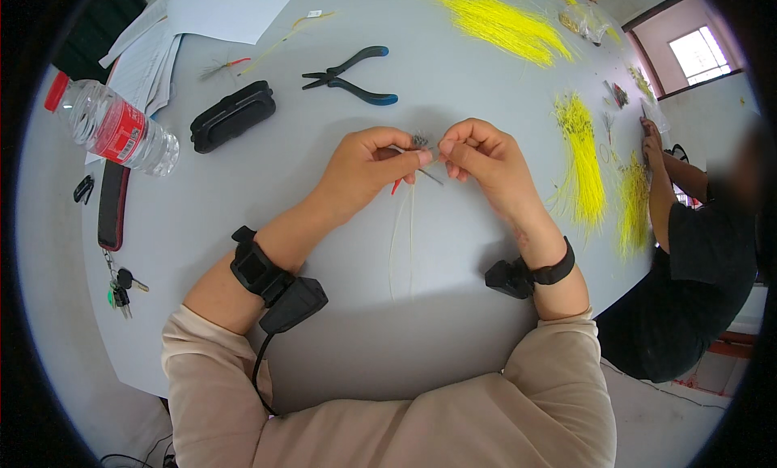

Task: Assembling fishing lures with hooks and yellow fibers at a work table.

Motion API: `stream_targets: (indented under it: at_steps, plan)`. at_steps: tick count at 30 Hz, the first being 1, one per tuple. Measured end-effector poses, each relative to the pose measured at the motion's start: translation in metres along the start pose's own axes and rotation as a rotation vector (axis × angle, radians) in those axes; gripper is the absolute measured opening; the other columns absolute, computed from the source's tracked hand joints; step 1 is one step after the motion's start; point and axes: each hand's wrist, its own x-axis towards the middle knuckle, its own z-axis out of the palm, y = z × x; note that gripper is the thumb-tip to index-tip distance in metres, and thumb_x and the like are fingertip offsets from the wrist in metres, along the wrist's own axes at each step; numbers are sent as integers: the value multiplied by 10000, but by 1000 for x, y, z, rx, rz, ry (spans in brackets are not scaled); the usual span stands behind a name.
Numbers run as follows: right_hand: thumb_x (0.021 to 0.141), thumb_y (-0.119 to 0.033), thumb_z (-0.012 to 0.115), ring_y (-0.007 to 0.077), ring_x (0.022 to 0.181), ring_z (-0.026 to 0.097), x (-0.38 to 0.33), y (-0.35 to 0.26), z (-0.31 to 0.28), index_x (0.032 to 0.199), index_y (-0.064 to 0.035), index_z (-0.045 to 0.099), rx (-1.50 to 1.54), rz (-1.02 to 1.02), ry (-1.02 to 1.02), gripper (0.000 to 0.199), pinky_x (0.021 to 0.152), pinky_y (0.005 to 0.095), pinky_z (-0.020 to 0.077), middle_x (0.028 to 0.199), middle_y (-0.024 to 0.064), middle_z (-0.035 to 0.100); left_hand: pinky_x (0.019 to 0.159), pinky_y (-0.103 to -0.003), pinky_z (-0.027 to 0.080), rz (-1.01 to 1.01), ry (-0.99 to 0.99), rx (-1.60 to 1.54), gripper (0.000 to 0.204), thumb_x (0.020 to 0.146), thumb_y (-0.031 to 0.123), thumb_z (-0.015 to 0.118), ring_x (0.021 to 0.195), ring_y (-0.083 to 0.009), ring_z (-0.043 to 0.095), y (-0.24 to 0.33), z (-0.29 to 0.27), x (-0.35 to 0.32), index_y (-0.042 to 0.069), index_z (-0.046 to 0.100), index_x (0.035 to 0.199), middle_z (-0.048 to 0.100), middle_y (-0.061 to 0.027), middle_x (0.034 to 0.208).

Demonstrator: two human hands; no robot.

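Note:
Over the middle of the table, my left hand [379, 162] pinches a small bundle of thin dark grey wires [420, 140] between thumb and fingers. A red tip [396, 186] sticks out below that hand, and thin pale yellow strands [411, 225] hang down from it. My right hand [479, 150] is closed in a pinch right beside the bundle; what lies between its fingertips is too small to make out. Beyond my hands lie pliers [344, 77] with dark blue handles, jaws pointing left. A similar wire bundle [214, 67] with a red end rests at the far left.
To the left are a black case [233, 117], a clear bottle with a red cap [113, 128], a dark pouch [113, 205], keys [124, 279] and papers [231, 11]. Yellow strand bundles [581, 160] lie at the right and far side [498, 19]. Another person [688, 225] sits at right.

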Motion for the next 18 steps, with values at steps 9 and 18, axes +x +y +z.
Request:
stream_targets:
  at_steps: [9,18]
  plan:
    - [847,-143,585,69,664,522,1,3,2,908,-16,591,13,7,21,141,607,209,411,763,13,586,530,-190,380,19,109,-8,139,806,156,650,629,-66,531,-2,1,1,38,636,878,578,2,732]
    - [880,-91,539,123,799,600,8,7,-5,1057,29,580,15,-78,77,218,764,236,479,853,82,631,512,-192,366,2,119,-11,120,806,164,652,597,-51,497,0,0,1,51,613,807,557,12,678]
